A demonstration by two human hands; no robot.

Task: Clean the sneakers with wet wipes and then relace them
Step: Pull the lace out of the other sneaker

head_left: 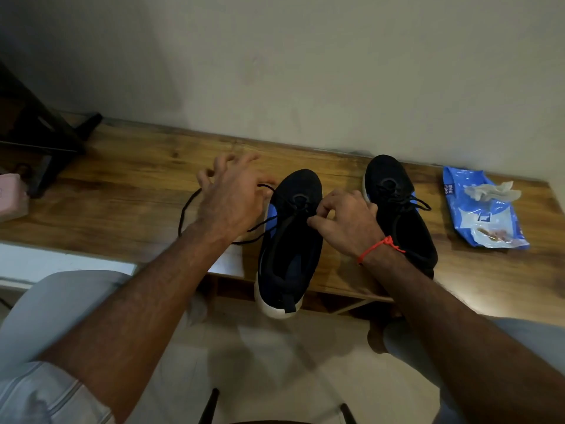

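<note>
Home room, wooden bench (122,179) against plain wall (305,71), tiled floor (260,362)

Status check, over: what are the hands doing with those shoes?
Left hand pulling black lace out sideways. Right hand pinching lace at near sneaker. Second sneaker already laced. Nothing blocking.

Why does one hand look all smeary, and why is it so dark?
Head view: the left hand is motion-blurred, while the right hand is sharper; the light is dim, so the black sneakers lose detail; the wide lens bends the table edge.
</note>
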